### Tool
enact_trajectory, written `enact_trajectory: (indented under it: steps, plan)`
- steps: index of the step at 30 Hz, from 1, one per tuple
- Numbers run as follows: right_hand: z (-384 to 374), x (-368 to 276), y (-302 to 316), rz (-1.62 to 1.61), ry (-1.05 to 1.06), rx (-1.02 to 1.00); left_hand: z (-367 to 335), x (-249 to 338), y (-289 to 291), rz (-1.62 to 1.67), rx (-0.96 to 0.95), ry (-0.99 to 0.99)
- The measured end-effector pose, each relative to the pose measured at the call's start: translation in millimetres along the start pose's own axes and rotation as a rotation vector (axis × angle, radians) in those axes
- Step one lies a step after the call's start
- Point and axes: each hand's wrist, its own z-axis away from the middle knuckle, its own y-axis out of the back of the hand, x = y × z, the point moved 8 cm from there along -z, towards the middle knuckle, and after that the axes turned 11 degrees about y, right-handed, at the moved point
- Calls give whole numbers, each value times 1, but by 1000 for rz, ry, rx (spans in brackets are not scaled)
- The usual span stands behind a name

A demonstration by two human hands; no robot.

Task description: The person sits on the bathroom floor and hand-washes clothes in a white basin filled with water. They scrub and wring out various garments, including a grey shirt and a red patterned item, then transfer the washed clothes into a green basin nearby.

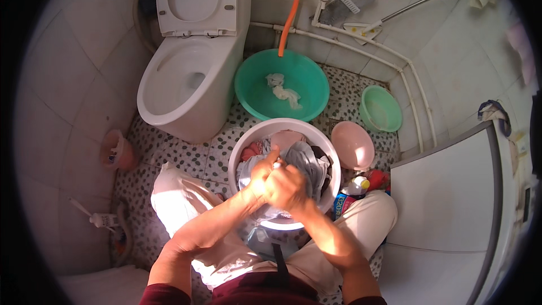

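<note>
White basin [336, 172] holds clothes [302, 155]; green basin [312, 86], cloth [289, 96].

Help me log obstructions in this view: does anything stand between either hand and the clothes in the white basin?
Nothing visible does. The left hand and right hand are together over the clothes, inside the rim of the white basin. What lies between the palms is mostly hidden.
</note>
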Motion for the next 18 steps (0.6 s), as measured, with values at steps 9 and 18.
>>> enact_trajectory:
  steps: [9,18]
  plan:
    - [-3,-22,-7,-67,-34,25,-11,5,7,103,51,-20]
    - [6,16,2,-81,-245,66,19,7,-16,-60,267,-57]
